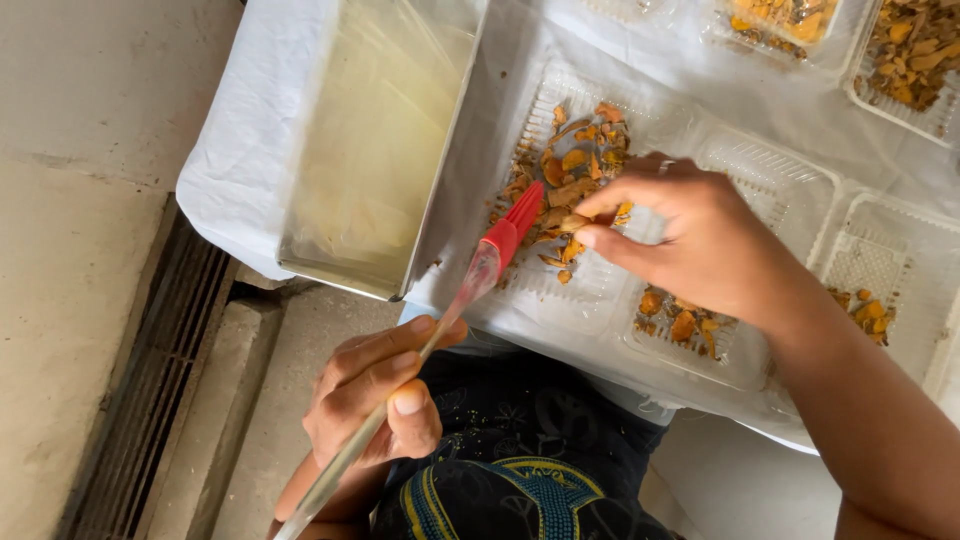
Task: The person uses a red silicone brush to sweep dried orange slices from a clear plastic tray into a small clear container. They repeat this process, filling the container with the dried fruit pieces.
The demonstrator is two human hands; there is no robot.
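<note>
On the white-covered table (240,190), left fingers (408,402) clamp a brush (480,275); right fingers (600,240) pinch an orange piece (572,223).

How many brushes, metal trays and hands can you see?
brush: 1
metal tray: 1
hands: 2 (left hand holding the brush, right hand pinching an orange piece)
Total: 4

The right hand (700,240) is covering a good chunk of the clear plastic tray (780,180) under it, so what's sitting beneath the palm isn't showing. Up at 1 o'clock, two more trays of orange-brown pieces (915,45) are getting chopped off by the frame edge. The brush handle (330,475) is running out at 7 o'clock, and the right forearm is leaving at 4 o'clock.
</note>
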